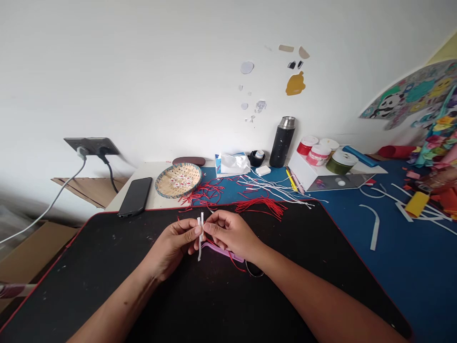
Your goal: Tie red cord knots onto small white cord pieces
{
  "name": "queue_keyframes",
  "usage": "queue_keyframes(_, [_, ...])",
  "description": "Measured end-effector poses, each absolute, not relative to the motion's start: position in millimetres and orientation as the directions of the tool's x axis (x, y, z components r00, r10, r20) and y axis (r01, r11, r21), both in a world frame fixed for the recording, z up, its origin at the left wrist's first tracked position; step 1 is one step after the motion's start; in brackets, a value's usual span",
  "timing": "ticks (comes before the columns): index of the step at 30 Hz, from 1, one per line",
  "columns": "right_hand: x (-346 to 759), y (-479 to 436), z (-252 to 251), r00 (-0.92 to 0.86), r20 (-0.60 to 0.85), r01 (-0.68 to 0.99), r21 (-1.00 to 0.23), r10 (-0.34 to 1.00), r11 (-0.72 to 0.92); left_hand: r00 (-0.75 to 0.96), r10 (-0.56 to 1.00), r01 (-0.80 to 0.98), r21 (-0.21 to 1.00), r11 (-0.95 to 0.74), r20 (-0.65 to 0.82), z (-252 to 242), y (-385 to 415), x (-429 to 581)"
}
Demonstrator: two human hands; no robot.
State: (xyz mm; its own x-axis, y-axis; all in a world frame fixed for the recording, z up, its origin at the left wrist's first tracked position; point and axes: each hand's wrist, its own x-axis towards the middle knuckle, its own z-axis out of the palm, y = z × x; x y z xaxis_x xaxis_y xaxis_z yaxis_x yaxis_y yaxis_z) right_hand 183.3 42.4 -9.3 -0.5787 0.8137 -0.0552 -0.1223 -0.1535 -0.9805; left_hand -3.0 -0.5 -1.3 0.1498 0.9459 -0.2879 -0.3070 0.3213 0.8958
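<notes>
Above the middle of the black mat, my left hand (182, 238) pinches a thin white strip (199, 255) between thumb and fingers. Its lower end hangs below the fingertips, and short white ends stick up above them. My right hand (228, 233) meets it from the other side, thumb and fingers closed on the upper white part. Just below the hands lies a pink, long, narrow object (223, 250), partly hidden by the right hand. Beside it are a curved red cord (236, 263) and a dark ring-shaped thing (254, 274), half covered by my right forearm.
Behind the mat (107, 267) lie red cords (262, 206), white cords (282, 188) and a woven basket (178, 194). A phone (135, 195) rests at the left; a black flask (283, 143) and paint jars (318, 155) stand at the back. Paper strips (374, 228) lie right.
</notes>
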Motion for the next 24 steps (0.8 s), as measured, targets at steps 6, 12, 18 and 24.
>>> queue_keyframes(6, [184.9, 42.5, -8.1, -0.559, -0.089, -0.187, -0.955, 0.824, -0.23, 0.209, 0.917, -0.33, 0.858, 0.393, -0.34, -1.1, 0.3, 0.4])
queue_keyframes(12, [183.4, 42.3, -8.1, -0.567, -0.089, -0.213, -0.945, 0.819, -0.25, 0.251, 0.892, -0.308, 0.843, 0.441, -0.376, 1.1, -1.3, 3.1])
queue_keyframes(18, [182.6, 41.4, -6.2, -0.579, -0.099, -0.213, -0.94, 0.809, -0.267, 0.291, 0.885, -0.281, 0.852, 0.443, -0.364, 4.2, -2.7, 4.3])
queue_keyframes(24, [182.4, 40.8, -7.3, -0.578, -0.118, -0.209, -0.935, 0.808, -0.286, 0.285, 0.886, -0.289, 0.849, 0.442, -0.365, 2.5, -2.4, 3.2])
